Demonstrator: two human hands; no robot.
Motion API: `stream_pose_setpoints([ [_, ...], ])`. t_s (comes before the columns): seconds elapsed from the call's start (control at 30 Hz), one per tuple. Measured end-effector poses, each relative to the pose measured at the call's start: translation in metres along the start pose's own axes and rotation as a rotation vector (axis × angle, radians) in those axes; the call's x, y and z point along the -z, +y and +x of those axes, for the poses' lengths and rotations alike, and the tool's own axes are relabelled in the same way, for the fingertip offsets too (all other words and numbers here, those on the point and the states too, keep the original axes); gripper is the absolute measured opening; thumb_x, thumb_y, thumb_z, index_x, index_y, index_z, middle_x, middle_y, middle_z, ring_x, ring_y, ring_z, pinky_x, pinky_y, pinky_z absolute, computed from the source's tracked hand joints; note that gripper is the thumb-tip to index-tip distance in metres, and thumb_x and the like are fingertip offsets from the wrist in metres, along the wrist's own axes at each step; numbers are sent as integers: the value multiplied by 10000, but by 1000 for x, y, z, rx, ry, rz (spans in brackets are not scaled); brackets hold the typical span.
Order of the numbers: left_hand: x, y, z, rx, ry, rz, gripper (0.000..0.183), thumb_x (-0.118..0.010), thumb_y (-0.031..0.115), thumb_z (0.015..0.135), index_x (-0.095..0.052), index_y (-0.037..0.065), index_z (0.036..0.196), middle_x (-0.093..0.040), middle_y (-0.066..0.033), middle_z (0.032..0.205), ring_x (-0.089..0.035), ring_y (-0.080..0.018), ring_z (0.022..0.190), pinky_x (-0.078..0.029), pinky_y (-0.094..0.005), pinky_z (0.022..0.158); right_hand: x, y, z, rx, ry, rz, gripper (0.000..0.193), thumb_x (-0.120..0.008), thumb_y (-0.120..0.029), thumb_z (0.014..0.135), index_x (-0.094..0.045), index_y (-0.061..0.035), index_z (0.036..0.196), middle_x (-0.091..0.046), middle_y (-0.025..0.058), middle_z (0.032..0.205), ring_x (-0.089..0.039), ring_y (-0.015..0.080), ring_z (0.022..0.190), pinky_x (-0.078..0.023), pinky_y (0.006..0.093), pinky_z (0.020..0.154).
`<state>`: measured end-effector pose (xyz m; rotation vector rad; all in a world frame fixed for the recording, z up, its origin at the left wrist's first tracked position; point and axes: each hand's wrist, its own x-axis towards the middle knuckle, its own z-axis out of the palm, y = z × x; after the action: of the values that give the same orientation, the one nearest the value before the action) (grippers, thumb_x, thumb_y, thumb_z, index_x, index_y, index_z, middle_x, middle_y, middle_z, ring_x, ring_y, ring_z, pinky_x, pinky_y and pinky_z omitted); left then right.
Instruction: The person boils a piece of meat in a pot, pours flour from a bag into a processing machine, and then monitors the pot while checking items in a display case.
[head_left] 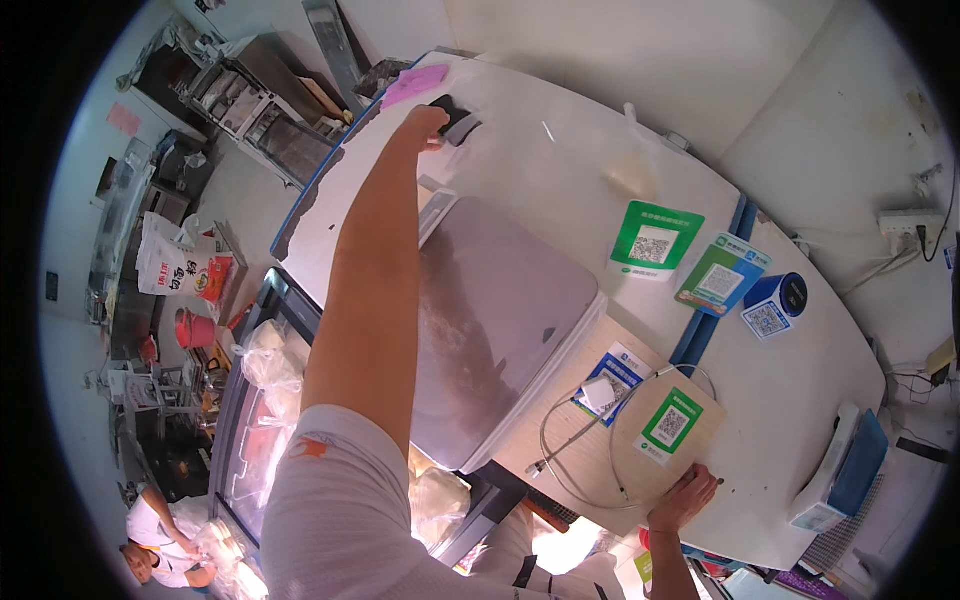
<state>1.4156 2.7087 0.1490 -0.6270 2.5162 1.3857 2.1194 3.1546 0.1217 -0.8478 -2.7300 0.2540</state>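
My left arm reaches far across the white counter (pixel 560 110). At its far left end, my left hand (pixel 429 124) is closed on a small dark flat thing (pixel 447 104), too small to name surely. A grey patch lies just beside it. My right hand (pixel 684 496) rests on the counter's near edge, fingers spread over the corner of a pale wooden board (pixel 570 475); it holds nothing that I can see. On this board are a green code card (pixel 668 426), a blue code card (pixel 625 362), a white charger plug (pixel 598 393) and a looped white cable (pixel 548 440).
A large grey lidded box (pixel 500 310) stands beside my forearm. Behind it are a green code stand (pixel 655 240), a second stand (pixel 722 275) and a blue round speaker (pixel 780 297). A tissue box (pixel 845 470) sits right. Another person (pixel 165 540) is at lower left.
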Motion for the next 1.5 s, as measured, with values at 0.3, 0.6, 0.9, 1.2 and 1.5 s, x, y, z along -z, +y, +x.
stream_pose_setpoints([
  [0.3, 80, 5, -101, -251, 16, 389, 328, -724, 262, 905, -696, -4, 1094, -709, -87, 986, -677, -209, 887, -584, -401, 747, 11, -8, 7, 68, 8, 27, 138, -543, -152, 1041, -558, -58, 1142, -580, 158, 1102, -558, 384, 1076, -433, 518, 993],
  [0.6, 91, -20, -551, -701, -213, 167, 188, -620, 47, 863, -697, 49, 1035, -718, -90, 932, -691, -212, 892, -545, -346, 802, 25, -5, 0, 33, -96, -9, 159, -517, -186, 1069, -568, -72, 1167, -597, 148, 1091, -572, 351, 1078, -448, 487, 910],
  [0.9, 4, -302, -889, 406, -287, -295, 248, -622, 89, 955, -723, -52, 1132, -758, -103, 935, -722, -166, 821, -595, -320, 750, 28, 24, -2, 55, -457, 683, 269, -529, -71, 1008, -516, 66, 1239, -676, 248, 1074, -666, 438, 998, -519, 493, 886],
  [1.2, -48, -376, -982, 382, -180, -30, 276, -700, 215, 904, -779, 49, 1110, -786, -125, 947, -756, -216, 852, -586, -351, 808, -28, -26, 0, 100, -511, 788, 350, -672, -141, 903, -463, 44, 1115, -670, 280, 955, -675, 487, 931, -525, 535, 828],
  [1.5, -12, -381, -991, 422, -114, -123, 267, -660, 194, 949, -763, -12, 1084, -795, -116, 961, -759, -182, 874, -587, -321, 798, -59, -170, 9, 167, -297, 758, 478, -701, -127, 830, -486, 54, 1217, -693, 303, 1016, -661, 517, 1000, -537, 559, 867],
])
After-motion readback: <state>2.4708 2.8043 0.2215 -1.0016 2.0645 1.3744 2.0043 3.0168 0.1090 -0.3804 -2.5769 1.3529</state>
